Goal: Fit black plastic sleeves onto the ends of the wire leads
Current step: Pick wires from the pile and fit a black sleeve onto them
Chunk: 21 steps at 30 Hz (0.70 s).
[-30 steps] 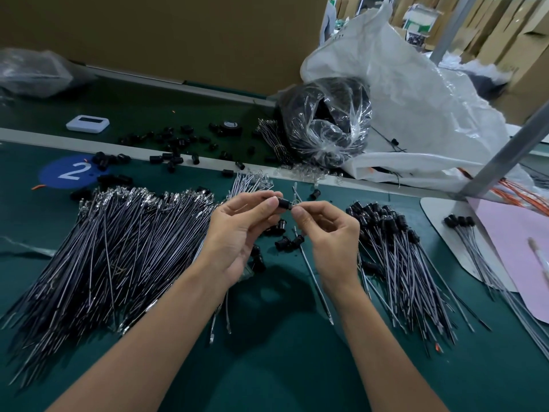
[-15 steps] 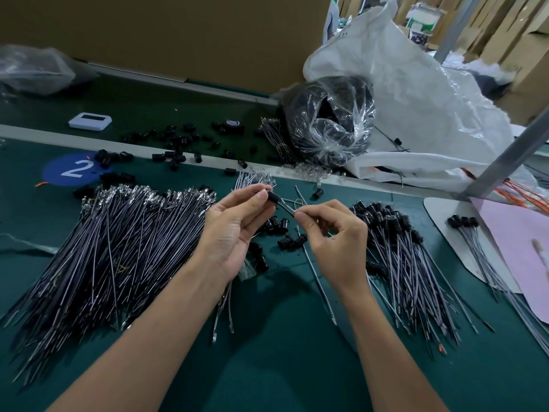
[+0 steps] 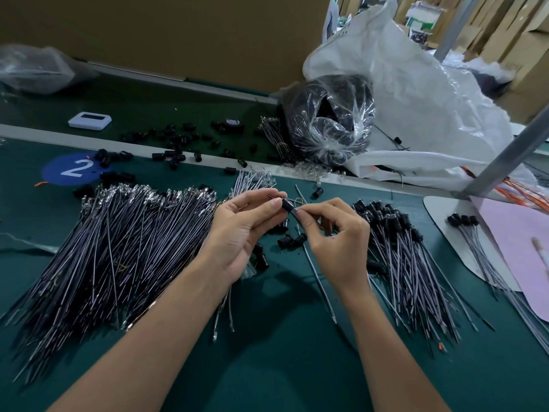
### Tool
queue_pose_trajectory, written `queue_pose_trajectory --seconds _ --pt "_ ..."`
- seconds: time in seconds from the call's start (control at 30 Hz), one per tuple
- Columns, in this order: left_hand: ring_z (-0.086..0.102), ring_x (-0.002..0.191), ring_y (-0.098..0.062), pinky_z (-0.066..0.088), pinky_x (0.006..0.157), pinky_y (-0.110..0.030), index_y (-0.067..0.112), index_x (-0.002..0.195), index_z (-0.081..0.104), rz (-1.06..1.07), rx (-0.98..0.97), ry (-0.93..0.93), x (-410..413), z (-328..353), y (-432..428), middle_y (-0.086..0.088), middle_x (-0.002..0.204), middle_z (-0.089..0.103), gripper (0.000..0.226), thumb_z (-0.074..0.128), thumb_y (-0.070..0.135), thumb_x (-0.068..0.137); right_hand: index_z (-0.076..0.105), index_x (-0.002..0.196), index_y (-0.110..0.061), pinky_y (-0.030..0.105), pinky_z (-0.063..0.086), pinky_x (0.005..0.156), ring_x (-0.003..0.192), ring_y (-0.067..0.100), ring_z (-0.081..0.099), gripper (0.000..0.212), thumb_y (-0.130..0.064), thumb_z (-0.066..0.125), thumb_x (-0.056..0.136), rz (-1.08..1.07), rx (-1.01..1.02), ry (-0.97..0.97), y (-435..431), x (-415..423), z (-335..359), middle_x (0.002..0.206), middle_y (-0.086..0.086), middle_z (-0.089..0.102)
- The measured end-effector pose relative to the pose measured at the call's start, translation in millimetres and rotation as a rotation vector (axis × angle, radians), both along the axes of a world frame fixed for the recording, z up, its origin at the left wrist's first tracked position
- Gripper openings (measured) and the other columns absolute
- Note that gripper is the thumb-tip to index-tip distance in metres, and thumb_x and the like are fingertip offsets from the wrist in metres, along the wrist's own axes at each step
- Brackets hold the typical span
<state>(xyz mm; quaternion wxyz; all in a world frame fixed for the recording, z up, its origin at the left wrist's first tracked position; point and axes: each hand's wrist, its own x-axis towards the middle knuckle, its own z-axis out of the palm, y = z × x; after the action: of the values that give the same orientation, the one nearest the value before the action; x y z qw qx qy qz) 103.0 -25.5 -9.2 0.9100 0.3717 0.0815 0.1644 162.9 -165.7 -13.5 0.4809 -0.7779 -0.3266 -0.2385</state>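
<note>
1. The left hand (image 3: 243, 227) pinches a short black plastic sleeve (image 3: 287, 206) between the tips of thumb and forefinger. Its other fingers are loosely curled underneath.
2. The right hand (image 3: 335, 242) has thumb and forefinger closed on a thin grey wire lead (image 3: 319, 281) just beside the sleeve's lower end, and the rest of its fingers are curled in.
3. The sleeve is held between the two hands, above the dark green table mat (image 3: 282, 367). Its long axis slants from upper left to lower right, and a fine wire tip juts out of its upper-left end.
4. The lead runs from the right fingertips down toward the person, angled slightly right, and its free end lies on the mat.
5. A broad heap of bare grey leads (image 3: 118, 242) lies to the left. A smaller heap of leads with black sleeves fitted (image 3: 401, 248) lies to the right, the sleeved ends pointing away from the person.
6. A few loose black sleeves (image 3: 291, 240) sit on the mat just below the hands.
</note>
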Motion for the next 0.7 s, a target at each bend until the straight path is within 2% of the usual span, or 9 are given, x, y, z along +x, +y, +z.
queue_pose_trajectory --seconds 0.2,0.37,0.5,0.63,0.7 --pt "0.073 0.082 -0.017 0.058 0.070 -0.022 0.002 0.101 0.066 0.034 0.013 0.011 1.6 -1.1 -3.1 -0.011 0.092 0.076 0.037 0.071 -0.001 0.065 0.076 0.081 -0.008 0.019 0.046 0.060 0.063 0.009 0.058 0.003 -0.007 0.075 0.083 -0.040 0.023 -0.049 2.6 -4.7 -2.4 0.072 0.000 0.066" --pt "0.071 0.083 -0.014 0.056 0.073 -0.019 0.000 0.098 0.070 0.041 0.101 0.010 3.3 -3.4 -4.8 -0.007 0.089 0.075 0.033 0.071 0.002 0.066 0.077 0.088 -0.009 0.015 0.049 0.067 0.067 0.009 0.065 0.011 -0.007 0.080 0.077 -0.041 0.045 -0.034 2.9 -3.7 -1.6 0.077 -0.001 0.072" --pt "0.071 0.080 -0.014 0.057 0.074 -0.019 -0.001 0.091 0.073 0.026 0.120 0.030 4.2 -4.8 -4.3 -0.009 0.085 0.075 0.028 0.072 0.004 0.064 0.076 0.092 -0.009 0.020 0.054 0.070 0.070 0.009 0.068 0.019 -0.007 0.082 0.074 -0.025 0.055 -0.001 1.0 -2.9 -1.0 0.079 -0.002 0.073" --pt "0.072 0.080 -0.016 0.057 0.072 -0.019 0.005 0.082 0.078 0.001 0.157 0.049 3.3 -4.5 -2.5 -0.010 0.085 0.075 0.020 0.074 0.007 0.062 0.077 0.089 -0.009 0.015 0.051 0.070 0.072 0.006 0.066 0.015 -0.008 0.081 0.075 -0.036 0.032 -0.027 0.8 -1.5 -2.4 0.081 -0.003 0.073" --pt "0.072 0.080 -0.016 0.057 0.073 -0.019 0.008 0.079 0.079 0.015 0.197 0.050 3.1 -3.5 -3.1 -0.008 0.085 0.076 0.018 0.075 0.010 0.062 0.078 0.088 -0.011 0.021 0.054 0.071 0.074 0.005 0.067 0.012 -0.008 0.079 0.077 -0.004 0.060 0.025 1.3 -1.5 -3.3 0.082 -0.005 0.074"
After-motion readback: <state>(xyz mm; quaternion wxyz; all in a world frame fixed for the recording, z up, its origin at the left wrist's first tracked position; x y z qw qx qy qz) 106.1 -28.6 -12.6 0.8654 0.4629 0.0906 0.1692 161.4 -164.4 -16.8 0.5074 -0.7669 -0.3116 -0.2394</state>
